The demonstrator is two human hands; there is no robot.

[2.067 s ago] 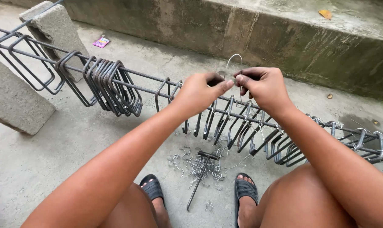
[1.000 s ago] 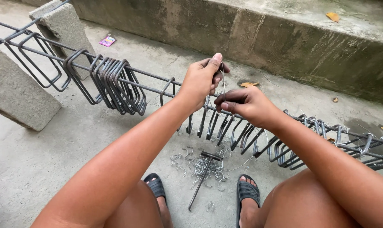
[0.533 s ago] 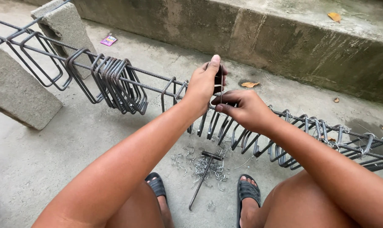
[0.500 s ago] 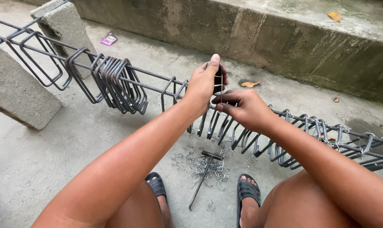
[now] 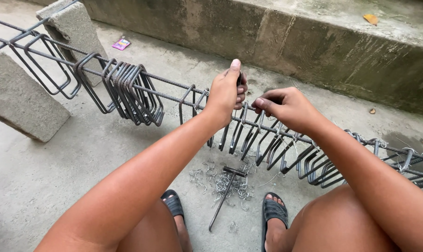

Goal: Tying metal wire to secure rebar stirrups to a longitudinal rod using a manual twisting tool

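My left hand (image 5: 226,90) is closed around the top of a bent steel stirrup (image 5: 239,79) where it meets the long rebar (image 5: 174,86). My right hand (image 5: 286,106) pinches a thin tie wire beside it, at the same joint on the bar. The wire itself is mostly hidden by my fingers. A bunch of loose stirrups (image 5: 132,93) hangs on the bars to the left. Several tied stirrups (image 5: 286,149) hang to the right.
Two concrete blocks (image 5: 24,100) carry the left end of the rebar cage. On the ground between my sandalled feet lie a T-shaped metal hook tool (image 5: 224,190) and a heap of wire pieces (image 5: 211,179). A concrete step (image 5: 286,42) runs along the back.
Both hands came down from holding a wire loop above the bars. The left hand now grips a stirrup upright and the right hand has moved in to the joint.
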